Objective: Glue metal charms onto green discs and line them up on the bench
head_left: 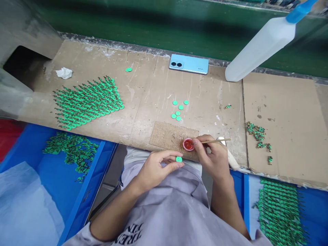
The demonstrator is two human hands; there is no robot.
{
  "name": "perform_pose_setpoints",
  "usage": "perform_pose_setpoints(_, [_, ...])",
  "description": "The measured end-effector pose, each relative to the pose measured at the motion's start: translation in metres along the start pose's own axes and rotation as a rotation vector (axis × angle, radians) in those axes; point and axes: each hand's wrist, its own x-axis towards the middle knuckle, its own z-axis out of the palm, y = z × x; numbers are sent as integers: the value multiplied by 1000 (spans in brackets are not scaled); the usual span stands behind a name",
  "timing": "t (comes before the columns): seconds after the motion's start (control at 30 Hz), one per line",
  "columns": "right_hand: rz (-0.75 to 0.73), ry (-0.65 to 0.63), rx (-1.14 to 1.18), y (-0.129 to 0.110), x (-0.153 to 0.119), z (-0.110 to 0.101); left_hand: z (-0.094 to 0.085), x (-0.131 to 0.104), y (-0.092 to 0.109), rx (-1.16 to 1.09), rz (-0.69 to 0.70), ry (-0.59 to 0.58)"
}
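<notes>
Head view: a disc [178, 159] is pinched in the left hand [153, 167], near the board [164, 134]. A stick [217, 140] is gripped by the right hand [215, 159] at the cup [189, 149]; its tip is hidden. Beyond, six loose discs [180, 107] are scattered.

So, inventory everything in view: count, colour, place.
Cardboard: several sheets, brown, centre
Small board: one, brown, front edge
Cup: one, pink, red contents, small board
Held disc: one, green, left hand
Stick: one, tan, right hand
Loose discs: eight, green, middle, back
Trays: two, blue, left, right
Rowed pieces: many, green, left cardboard, right tray
Scattered pieces: many, green, brassy, right cardboard, left tray
Sheet: one, whitish, left tray
Phone: one, blue, back
Bottle: one, white, blue-topped, back right
Tissue: one, white, back left
Back panel: one, green, rear
Upright structure: one, grey, left
Unclear object: one, white, beside right hand
Hands: two, front centre
</notes>
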Motion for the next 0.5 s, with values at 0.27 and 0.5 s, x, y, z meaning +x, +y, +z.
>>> perform_pose_setpoints(0.27, [-215, 46, 381, -7, -23, -3, 0, 0, 0, -110, 3, -26])
perform_pose_setpoints(0.5, [-353, -75, 393, -21, -19, 2, -1, -2, -1, -117, 60, -30])
